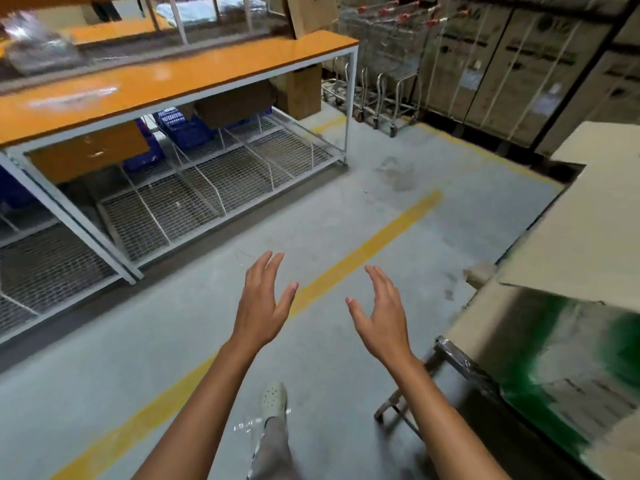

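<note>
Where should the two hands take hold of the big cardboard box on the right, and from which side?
Probably low on two opposite walls, left hand and right hand, coming from the near corner. The cardboard box is wide and sits on a metal cart; its open top flap is loose, a poor handle.

Upper left, the orange tabletop shines smooth and glossy over a white-painted metal frame and wire-mesh shelves. The concrete floor is matt. At right, the cardboard box looks dull, papery.
</note>
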`<state>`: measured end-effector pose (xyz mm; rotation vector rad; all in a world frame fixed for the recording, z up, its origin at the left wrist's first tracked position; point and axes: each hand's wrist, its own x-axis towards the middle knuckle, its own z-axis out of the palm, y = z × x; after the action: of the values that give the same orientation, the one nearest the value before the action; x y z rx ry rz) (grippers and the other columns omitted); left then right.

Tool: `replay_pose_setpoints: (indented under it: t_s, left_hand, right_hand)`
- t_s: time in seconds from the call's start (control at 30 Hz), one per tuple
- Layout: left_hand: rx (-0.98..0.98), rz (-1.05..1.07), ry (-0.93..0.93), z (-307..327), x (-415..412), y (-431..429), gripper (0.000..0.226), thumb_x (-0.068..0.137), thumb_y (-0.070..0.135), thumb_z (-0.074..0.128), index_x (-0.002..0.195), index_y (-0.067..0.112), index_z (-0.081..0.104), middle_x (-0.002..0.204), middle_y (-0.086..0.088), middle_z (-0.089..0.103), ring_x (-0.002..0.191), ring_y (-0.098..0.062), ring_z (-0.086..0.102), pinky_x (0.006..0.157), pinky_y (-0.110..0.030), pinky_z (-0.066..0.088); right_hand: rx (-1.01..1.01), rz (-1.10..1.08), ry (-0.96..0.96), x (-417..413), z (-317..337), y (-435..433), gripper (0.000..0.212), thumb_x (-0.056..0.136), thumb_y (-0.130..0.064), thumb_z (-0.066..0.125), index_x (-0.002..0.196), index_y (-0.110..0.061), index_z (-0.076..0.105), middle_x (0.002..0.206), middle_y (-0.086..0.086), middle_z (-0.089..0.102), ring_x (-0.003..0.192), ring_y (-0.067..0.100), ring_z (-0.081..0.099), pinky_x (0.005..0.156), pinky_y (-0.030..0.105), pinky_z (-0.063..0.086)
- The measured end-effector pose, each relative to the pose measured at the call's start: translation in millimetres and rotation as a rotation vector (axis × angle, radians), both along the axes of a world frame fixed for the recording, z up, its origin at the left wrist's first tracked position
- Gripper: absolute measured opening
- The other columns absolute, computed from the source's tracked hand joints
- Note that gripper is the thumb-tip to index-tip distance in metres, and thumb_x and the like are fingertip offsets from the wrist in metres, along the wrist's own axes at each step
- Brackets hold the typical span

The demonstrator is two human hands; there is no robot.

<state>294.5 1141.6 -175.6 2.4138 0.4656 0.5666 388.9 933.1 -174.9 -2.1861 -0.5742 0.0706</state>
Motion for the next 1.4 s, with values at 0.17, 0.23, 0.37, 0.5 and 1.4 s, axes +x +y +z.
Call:
replay_pose_setpoints:
  t_s: [0.17, 0.23, 0.37, 0.5, 1.4]
  left_hand:
    - [0.001, -0.135, -0.043, -2.4, 127.3, 66.9, 0.06, 0.097, 0.041, 0.05, 0.149, 0.013, 0.042, 0.156, -0.011, 0.036, 0.145, -0.025, 0.028, 0.115, -0.038, 0.029]
    - [-0.002, -0.193, -0.039, 0.0, 172.6, 90.1, 0.058, 0.098, 0.041, 0.051, 0.149, 0.014, 0.042, 0.157, -0.01, 0.035, 0.145, -0.024, 0.028, 0.113, -0.035, 0.029]
    - [0.01, -0.336, -0.03, 12.0, 256.2, 126.9, 0.058, 0.097, 0.043, 0.049, 0.148, 0.015, 0.042, 0.157, -0.009, 0.035, 0.145, -0.023, 0.029, 0.113, -0.037, 0.03]
    - [0.025, -0.436, -0.045, 18.9, 342.7, 146.9, 0.058, 0.098, 0.043, 0.049, 0.147, 0.014, 0.044, 0.156, -0.009, 0.036, 0.144, -0.025, 0.031, 0.114, -0.039, 0.032]
    - [-0.046, -0.784, -0.016, 8.1, 986.0, 12.6, 0.054, 0.1, 0.037, 0.053, 0.149, 0.014, 0.043, 0.156, -0.01, 0.037, 0.146, -0.025, 0.029, 0.117, -0.039, 0.028]
  right_hand:
    - [-0.015, -0.143, -0.056, 98.0, -4.8, 60.2, 0.067, 0.094, -0.026, 0.067, 0.152, -0.013, 0.038, 0.158, 0.008, 0.037, 0.148, 0.022, 0.029, 0.121, 0.038, 0.022]
    - [-0.027, -0.201, -0.063, 132.0, -4.1, 82.0, 0.066, 0.094, -0.028, 0.065, 0.153, -0.014, 0.037, 0.159, 0.006, 0.036, 0.148, 0.022, 0.028, 0.121, 0.035, 0.02]
    - [-0.01, -0.32, -0.054, 194.0, 3.3, 116.4, 0.066, 0.094, -0.032, 0.065, 0.153, -0.019, 0.037, 0.159, 0.003, 0.036, 0.146, 0.019, 0.03, 0.115, 0.027, 0.023]
    - [0.0, -0.424, -0.05, 254.2, 5.1, 132.5, 0.065, 0.094, -0.03, 0.065, 0.152, -0.016, 0.039, 0.157, 0.003, 0.038, 0.146, 0.018, 0.031, 0.119, 0.033, 0.026]
    - [0.041, -0.85, -0.094, 808.0, -4.2, -0.4, 0.061, 0.093, -0.022, 0.068, 0.148, -0.013, 0.044, 0.152, 0.008, 0.044, 0.142, 0.023, 0.038, 0.109, 0.048, 0.042]
